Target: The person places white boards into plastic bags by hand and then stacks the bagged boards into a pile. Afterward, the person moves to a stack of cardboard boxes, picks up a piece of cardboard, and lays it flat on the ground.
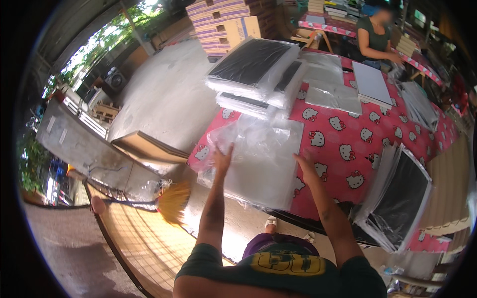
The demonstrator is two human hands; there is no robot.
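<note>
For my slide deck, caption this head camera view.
Both hands, left hand and right hand, press on a clear plastic bag on the pink-clothed table.

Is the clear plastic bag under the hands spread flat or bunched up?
Mostly spread flat: the clear plastic bag lies across the table's edge, left hand and right hand open at its sides; its top left is crumpled.

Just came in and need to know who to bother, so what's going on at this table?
A person stands at a table with a pink cartoon-cat cloth. Their left hand and right hand are spread flat on a clear plastic bag with a white sheet inside. Bagged black panels are stacked at the far side, and more lean at the right edge. A second person works at the far end.
</note>
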